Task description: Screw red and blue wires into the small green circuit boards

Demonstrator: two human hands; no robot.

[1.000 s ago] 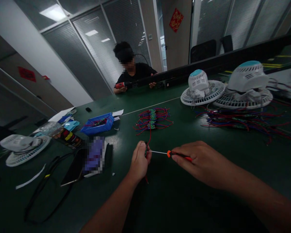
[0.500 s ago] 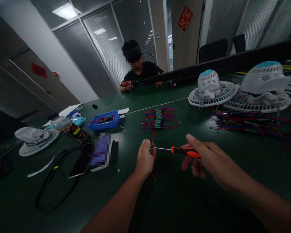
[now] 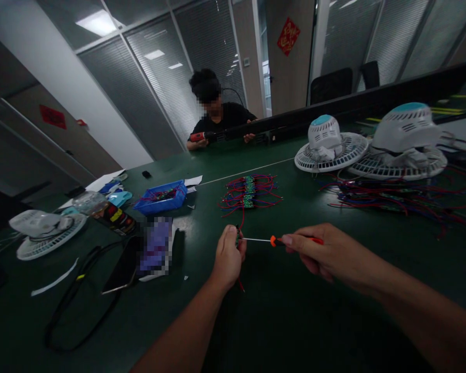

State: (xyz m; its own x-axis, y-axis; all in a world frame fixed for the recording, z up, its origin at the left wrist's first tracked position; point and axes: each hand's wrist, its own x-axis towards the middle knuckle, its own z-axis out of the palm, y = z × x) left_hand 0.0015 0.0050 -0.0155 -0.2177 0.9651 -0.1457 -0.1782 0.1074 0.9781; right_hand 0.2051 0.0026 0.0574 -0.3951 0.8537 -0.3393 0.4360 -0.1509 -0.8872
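Note:
Between the fingers of my left hand [image 3: 228,255] is a small green circuit board [image 3: 237,237], mostly covered, with red wires running out above and below. My right hand [image 3: 314,249] is closed around the orange and black handle of a screwdriver [image 3: 258,240]. Its shaft points left and the tip meets the board's edge at my left fingers; the exact contact spot is too small to make out. Just beyond my hands, a row of wired circuit boards [image 3: 249,191] lies on the green table [image 3: 202,331], red and blue wires spreading to both sides.
A blue bin [image 3: 161,206] holds wired boards. Left of my hands lie a phone [image 3: 121,265], a black cable [image 3: 56,305], a bottle [image 3: 112,213] and a white fan part [image 3: 52,235]. Fan housings [image 3: 406,132] and a wire bundle [image 3: 388,197] are right. Opposite, a person [image 3: 221,116] holds a red-and-black tool.
My right hand's fingers have closed around the screwdriver handle, having been spread with the thumb lifted. My left hand keeps hold of the board. The whole view has shifted slightly.

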